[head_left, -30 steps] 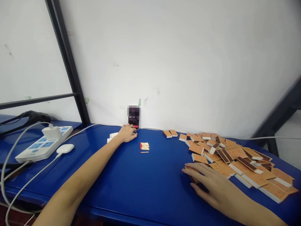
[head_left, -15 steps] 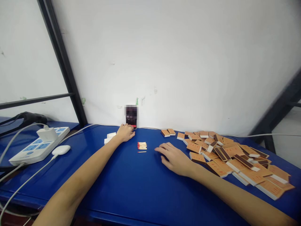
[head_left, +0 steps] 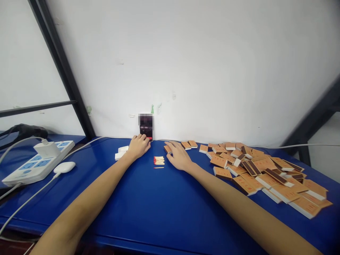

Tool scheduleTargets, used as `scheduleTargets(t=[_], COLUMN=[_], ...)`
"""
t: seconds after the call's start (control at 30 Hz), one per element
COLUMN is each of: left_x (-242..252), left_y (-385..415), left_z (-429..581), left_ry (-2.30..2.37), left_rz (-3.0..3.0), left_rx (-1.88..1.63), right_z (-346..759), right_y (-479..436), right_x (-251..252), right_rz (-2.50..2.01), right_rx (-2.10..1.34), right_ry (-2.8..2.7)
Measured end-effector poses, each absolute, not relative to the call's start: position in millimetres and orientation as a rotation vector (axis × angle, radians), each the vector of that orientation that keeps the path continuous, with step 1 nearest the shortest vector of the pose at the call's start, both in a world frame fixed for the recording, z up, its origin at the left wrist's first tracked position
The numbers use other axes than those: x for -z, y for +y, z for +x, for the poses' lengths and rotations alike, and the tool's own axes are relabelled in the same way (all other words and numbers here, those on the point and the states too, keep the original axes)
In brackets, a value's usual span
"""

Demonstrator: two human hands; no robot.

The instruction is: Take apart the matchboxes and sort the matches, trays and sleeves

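A phone [head_left: 146,129] showing a timer leans against the white wall at the back of the blue table [head_left: 148,202]. My left hand [head_left: 138,146] reaches to its lower edge, fingers curled, fingertips touching the screen's bottom. My right hand [head_left: 177,156] lies flat on the table with fingers spread, over a matchbox [head_left: 167,148] just right of a small bundle of red-tipped matches [head_left: 159,160]. One single match [head_left: 158,167] lies in front of the bundle. A big heap of orange matchboxes [head_left: 262,173] covers the table's right side.
Small white boxes [head_left: 120,152] lie left of my left hand. A white power strip [head_left: 37,163] with a plugged-in charger, a white adapter [head_left: 64,167] and cables sit at the far left. Black metal frame bars [head_left: 61,71] stand at the left and right.
My right hand has slid from the matchbox heap leftward and away from me to the spot beside the matches. My left hand has stayed at the phone. The camera shifted slightly.
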State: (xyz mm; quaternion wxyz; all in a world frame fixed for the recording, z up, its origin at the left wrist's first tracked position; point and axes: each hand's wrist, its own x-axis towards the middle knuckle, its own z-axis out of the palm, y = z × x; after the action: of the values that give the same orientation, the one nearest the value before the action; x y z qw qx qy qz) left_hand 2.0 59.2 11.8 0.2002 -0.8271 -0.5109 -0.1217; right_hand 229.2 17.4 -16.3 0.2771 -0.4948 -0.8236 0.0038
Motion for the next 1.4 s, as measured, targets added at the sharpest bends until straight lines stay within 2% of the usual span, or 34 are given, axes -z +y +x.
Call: scheduleTargets(t=[0.23, 0.33, 0.5, 0.6, 1.1, 1.4], left_x=[-10.2, -5.5, -0.5, 0.8, -3.5, 5.8], left_y=[14.9, 12.4, 16.4, 11.5, 6.8, 12.4], left_z=[-3.3, -8.6, -8.9, -5.5, -2.2, 3.1], left_ry=[-1.232, -1.16, -1.112, -1.16, -1.154, -1.149], left_rz=[-2.492, -2.613, -2.645, -2.569, -2.506, -2.598], left_rx=[0.49, 0.583, 0.792, 0.854, 0.916, 1.13], right_z=[231.7, 231.6, 227.8, 227.7, 221.3, 218.6], right_y=[18.7, 15.6, 4.4, 3.5, 3.9, 2.1], right_x=[18.4, 18.5, 19.0, 21.3, 33.2, 26.5], right_rz=[-1.437, -1.296, -0.951, -0.912, -0.694, -0.837], right_rx=[-0.025, -0.038, 0.187, 0.211, 0.207, 0.198], right_ry=[-2.173, -2.162, -2.245, -2.241, -2.129, -2.037])
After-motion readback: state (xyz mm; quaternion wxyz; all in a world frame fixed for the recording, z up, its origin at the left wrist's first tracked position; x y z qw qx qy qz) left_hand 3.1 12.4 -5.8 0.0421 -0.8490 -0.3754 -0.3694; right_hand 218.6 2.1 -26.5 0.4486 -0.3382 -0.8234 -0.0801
